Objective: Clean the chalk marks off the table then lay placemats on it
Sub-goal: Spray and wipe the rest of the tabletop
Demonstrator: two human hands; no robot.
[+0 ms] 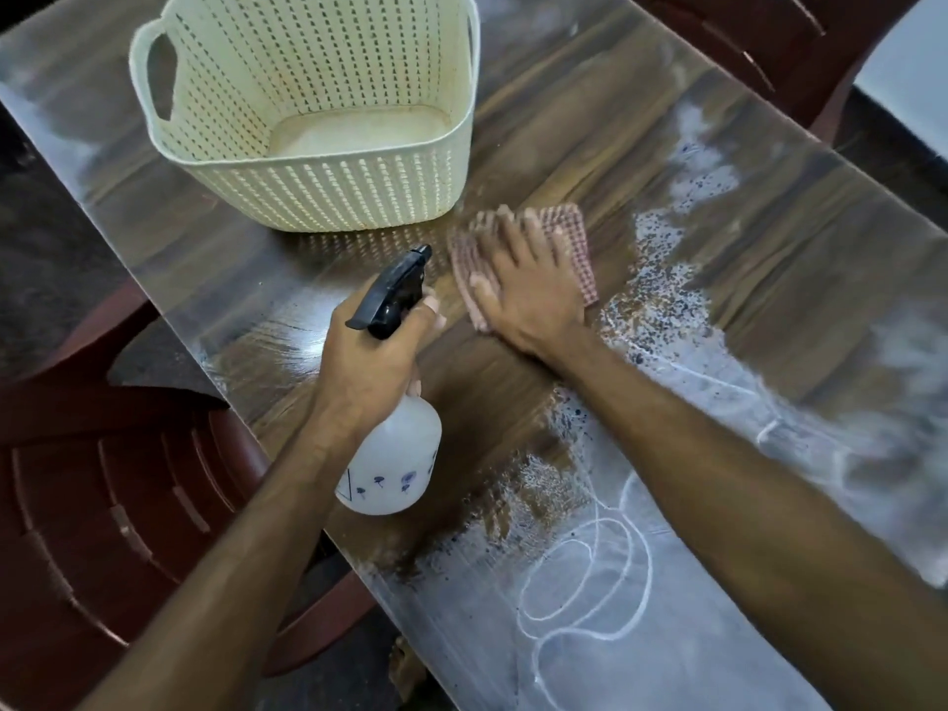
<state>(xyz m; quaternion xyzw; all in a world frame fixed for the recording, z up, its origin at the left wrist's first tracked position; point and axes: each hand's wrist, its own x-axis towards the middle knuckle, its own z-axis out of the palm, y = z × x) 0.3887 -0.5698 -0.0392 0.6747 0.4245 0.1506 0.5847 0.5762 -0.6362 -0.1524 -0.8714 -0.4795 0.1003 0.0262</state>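
Right hand [518, 289] flat, fingers spread, pressing checked pink cloth [564, 238] on glossy wooden table [641, 161]; left hand [369, 356] wrapped round white spray bottle [395, 454]. Looped white chalk marks [585, 587] remain nearside. Cream perforated plastic basket [318, 136] empty; placemats unseen, unlaid

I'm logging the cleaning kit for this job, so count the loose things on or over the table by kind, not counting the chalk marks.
Cream perforated plastic basket: 1
White plastic spray bottle with black trigger, held by the left hand: 1
Pink checked cloth, under the right hand: 1
Placemats: 0 visible
Total: 3
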